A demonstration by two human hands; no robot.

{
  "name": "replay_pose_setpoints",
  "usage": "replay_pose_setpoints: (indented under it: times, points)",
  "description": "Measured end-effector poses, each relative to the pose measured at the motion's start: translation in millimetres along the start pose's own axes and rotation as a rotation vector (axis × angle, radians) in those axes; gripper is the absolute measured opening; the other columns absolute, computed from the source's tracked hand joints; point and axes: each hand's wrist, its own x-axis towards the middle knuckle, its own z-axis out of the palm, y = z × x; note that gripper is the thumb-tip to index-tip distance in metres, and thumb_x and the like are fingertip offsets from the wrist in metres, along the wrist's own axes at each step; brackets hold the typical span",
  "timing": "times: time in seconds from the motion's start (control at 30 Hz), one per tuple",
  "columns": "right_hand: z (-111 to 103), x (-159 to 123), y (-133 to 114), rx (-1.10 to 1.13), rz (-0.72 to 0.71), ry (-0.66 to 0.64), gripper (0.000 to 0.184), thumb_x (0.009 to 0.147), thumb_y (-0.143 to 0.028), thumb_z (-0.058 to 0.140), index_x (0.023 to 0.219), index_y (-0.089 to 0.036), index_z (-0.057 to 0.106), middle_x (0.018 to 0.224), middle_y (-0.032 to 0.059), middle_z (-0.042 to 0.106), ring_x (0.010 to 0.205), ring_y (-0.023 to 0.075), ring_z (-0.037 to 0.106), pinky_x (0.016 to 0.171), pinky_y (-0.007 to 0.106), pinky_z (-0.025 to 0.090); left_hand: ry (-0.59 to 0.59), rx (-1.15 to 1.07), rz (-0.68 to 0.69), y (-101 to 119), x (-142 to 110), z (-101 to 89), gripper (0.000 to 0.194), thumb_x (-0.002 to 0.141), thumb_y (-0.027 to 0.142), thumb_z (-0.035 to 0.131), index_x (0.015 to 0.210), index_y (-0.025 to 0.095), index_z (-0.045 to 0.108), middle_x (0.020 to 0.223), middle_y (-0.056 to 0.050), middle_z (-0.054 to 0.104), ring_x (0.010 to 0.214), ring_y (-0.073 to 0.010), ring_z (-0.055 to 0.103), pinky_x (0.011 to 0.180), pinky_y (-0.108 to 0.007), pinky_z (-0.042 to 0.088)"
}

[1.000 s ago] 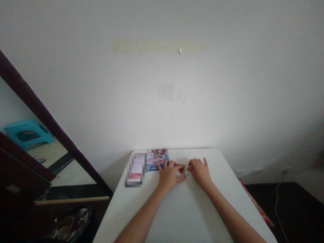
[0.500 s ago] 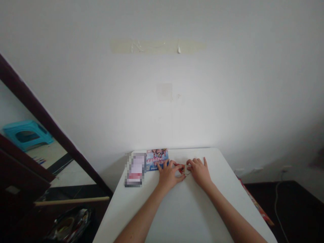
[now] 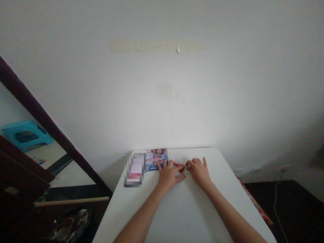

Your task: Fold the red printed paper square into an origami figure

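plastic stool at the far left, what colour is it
The plastic stool is bright turquoise blue, seen in the head view.

Lone head view, facing the wall [image 3: 227,84], tipped down
It looks from above the near side of the table [image 3: 174,216]; the wall fills twelve o'clock, the table six, left hand [image 3: 169,175] and right hand [image 3: 199,171] at middle distance.

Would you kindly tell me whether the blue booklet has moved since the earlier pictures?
No: the blue booklet keeps its place at the back edge of the white table, with no clear shift either way.
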Motion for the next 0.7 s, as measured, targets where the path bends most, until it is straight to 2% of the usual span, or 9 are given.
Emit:
replay_pose_setpoints:
  times: [0.7]
  points:
    - [2.4,1.1,1.1,-0.013,-0.006,-0.006,0.014,0.094,-0.031,0.053,0.102,-0.033,0.065,0.099,0.0012,0.065,0.106,0.0209,0.055,0.114,0.060,0.013,-0.057,0.039,0.006,1.3,1.8,-4.6,0.039,0.082,0.063,0.060,0.119,0.050,0.065,0.128,-0.002,0.054,0.135,-0.0365,0.029,0.110,-0.073,-0.002]
